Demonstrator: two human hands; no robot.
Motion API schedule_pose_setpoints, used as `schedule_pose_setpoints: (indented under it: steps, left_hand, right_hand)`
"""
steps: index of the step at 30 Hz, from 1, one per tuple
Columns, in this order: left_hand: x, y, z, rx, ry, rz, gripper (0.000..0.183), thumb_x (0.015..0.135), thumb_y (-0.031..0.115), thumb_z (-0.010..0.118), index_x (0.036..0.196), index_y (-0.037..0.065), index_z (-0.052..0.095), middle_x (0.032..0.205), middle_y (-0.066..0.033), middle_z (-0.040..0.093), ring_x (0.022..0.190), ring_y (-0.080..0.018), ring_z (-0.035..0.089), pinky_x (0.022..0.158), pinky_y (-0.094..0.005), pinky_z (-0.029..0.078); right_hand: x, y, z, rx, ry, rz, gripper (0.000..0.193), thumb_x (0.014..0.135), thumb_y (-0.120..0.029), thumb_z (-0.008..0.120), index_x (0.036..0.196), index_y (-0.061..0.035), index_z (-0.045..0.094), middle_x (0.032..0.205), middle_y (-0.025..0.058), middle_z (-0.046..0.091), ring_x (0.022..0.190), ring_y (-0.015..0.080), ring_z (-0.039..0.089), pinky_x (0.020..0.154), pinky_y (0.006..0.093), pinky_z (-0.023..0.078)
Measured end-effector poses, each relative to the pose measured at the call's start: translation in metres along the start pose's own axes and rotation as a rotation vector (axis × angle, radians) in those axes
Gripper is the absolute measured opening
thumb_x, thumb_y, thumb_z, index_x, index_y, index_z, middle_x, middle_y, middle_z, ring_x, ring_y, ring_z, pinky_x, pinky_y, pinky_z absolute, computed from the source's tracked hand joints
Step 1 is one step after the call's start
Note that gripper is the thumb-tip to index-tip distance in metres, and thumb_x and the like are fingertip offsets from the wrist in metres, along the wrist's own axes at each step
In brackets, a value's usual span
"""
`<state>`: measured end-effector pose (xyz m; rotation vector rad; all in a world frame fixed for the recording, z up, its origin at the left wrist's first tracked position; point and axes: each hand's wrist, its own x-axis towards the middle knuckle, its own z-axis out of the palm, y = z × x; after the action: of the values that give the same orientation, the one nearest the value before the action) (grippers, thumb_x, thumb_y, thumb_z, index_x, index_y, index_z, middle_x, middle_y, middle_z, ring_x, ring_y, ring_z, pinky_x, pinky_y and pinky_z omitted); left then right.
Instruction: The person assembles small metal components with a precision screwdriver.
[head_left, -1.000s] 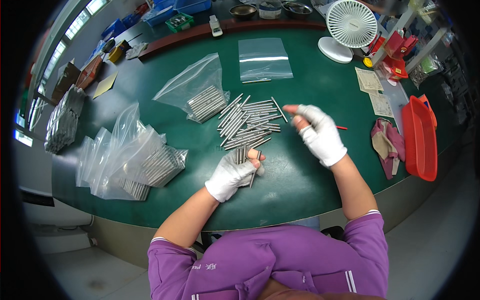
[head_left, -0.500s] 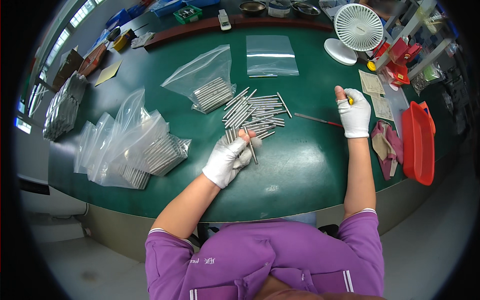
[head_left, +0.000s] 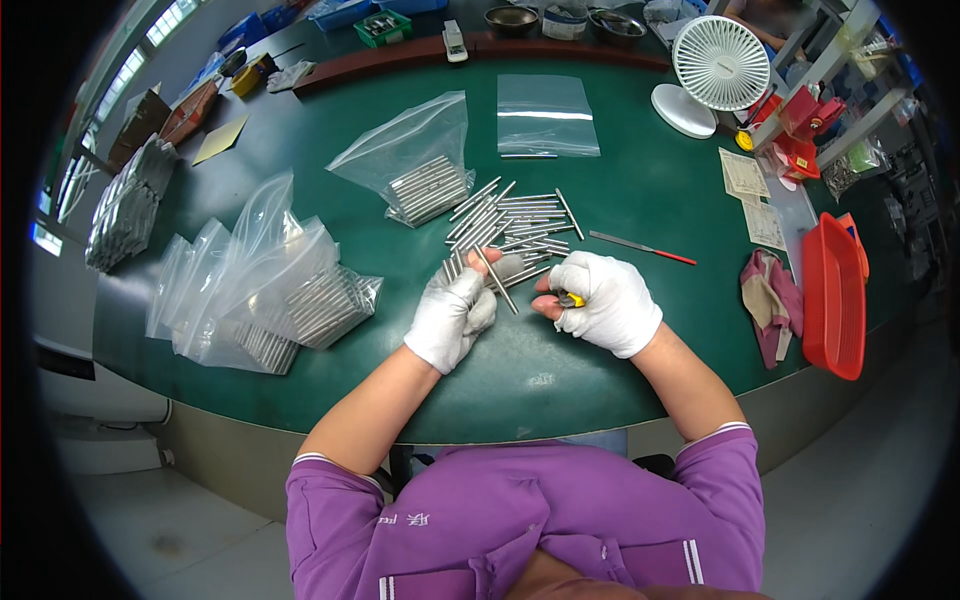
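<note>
My left hand [head_left: 452, 312], in a white glove with bare fingertips, pinches a slim metal rod [head_left: 496, 281] that slants toward me. Close to its right, my gloved right hand [head_left: 606, 302] is closed round a small tool with a yellow handle [head_left: 571, 299]; my fingers cover most of it. The tool and the rod are apart. Just beyond my left hand lies a loose pile of metal rods [head_left: 530, 214]. Behind the pile stands an open clear zip bag [head_left: 418, 135] with a row of rods inside. A flat file with a red handle [head_left: 645, 248] rests beyond my right hand.
Several filled clear bags [head_left: 255, 300] lie at left, with more stacked bags [head_left: 135, 205] beyond. A flat zip bag [head_left: 547, 115] lies at the back. On the right are a white fan [head_left: 720, 65], paper slips [head_left: 745, 174], a cloth [head_left: 770, 305] and a red tray [head_left: 833, 300].
My right hand has moved left and nearer me, from beside the file's handle to close by the rod, with the yellow-handled tool in it. My left hand has stayed almost in place, still holding the rod.
</note>
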<state>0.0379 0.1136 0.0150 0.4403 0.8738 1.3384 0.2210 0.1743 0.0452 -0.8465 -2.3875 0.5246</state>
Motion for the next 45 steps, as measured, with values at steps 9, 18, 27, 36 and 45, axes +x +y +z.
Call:
schedule_pose_setpoints:
  steps: [9, 18, 27, 36, 45]
  left_hand:
    - [0.000, -0.005, -0.001, -0.059, 0.028, 0.028, 0.024, 0.084, 0.029, 0.056, 0.099, 0.011, 0.050, 0.074, -0.0024, 0.057, 0.038, -0.0058, 0.029, 0.039, -0.0211, 0.023]
    - [0.002, -0.005, -0.004, -0.063, 0.032, 0.033, 0.021, 0.082, 0.028, 0.060, 0.093, 0.013, 0.050, 0.062, 0.0031, 0.046, 0.039, -0.0056, 0.028, 0.039, -0.0205, 0.022]
    - [0.008, -0.006, -0.012, -0.203, -0.059, 0.147, 0.021, 0.082, 0.033, 0.057, 0.093, 0.015, 0.053, 0.079, 0.0007, 0.055, 0.049, -0.0055, 0.036, 0.047, -0.0194, 0.030]
    - [0.012, -0.001, -0.020, -0.514, 0.090, 0.169, 0.016, 0.084, 0.021, 0.055, 0.094, 0.009, 0.053, 0.071, -0.0026, 0.049, 0.068, -0.0162, 0.045, 0.058, -0.0248, 0.038]
    - [0.006, 0.008, -0.017, -0.478, -0.014, 0.066, 0.005, 0.084, 0.011, 0.054, 0.086, 0.014, 0.051, 0.074, 0.0006, 0.052, 0.043, -0.0018, 0.027, 0.040, -0.0168, 0.021]
  right_hand:
    - [-0.001, -0.005, 0.016, 0.092, -0.055, -0.069, 0.014, 0.064, -0.014, 0.069, 0.075, -0.0116, 0.061, 0.067, 0.0048, 0.055, 0.060, 0.0217, 0.056, 0.052, 0.0300, 0.045]
    - [-0.003, -0.003, 0.019, 0.216, -0.058, -0.002, 0.020, 0.059, -0.001, 0.067, 0.077, -0.0080, 0.061, 0.067, 0.0059, 0.055, 0.058, 0.0182, 0.056, 0.052, 0.0266, 0.045]
    - [0.001, 0.005, 0.012, 0.068, -0.008, 0.056, 0.023, 0.061, 0.000, 0.060, 0.082, -0.0095, 0.061, 0.072, 0.0068, 0.055, 0.066, 0.0238, 0.057, 0.059, 0.0305, 0.046]
    - [0.004, 0.019, 0.015, -0.148, -0.101, 0.087, 0.019, 0.067, -0.007, 0.062, 0.085, -0.0117, 0.060, 0.083, 0.0065, 0.054, 0.073, 0.0259, 0.056, 0.063, 0.0334, 0.046]
    - [0.000, 0.016, 0.013, -0.139, -0.123, 0.119, 0.014, 0.069, -0.008, 0.062, 0.081, -0.0080, 0.055, 0.084, 0.0100, 0.051, 0.077, 0.0292, 0.054, 0.064, 0.0359, 0.045]
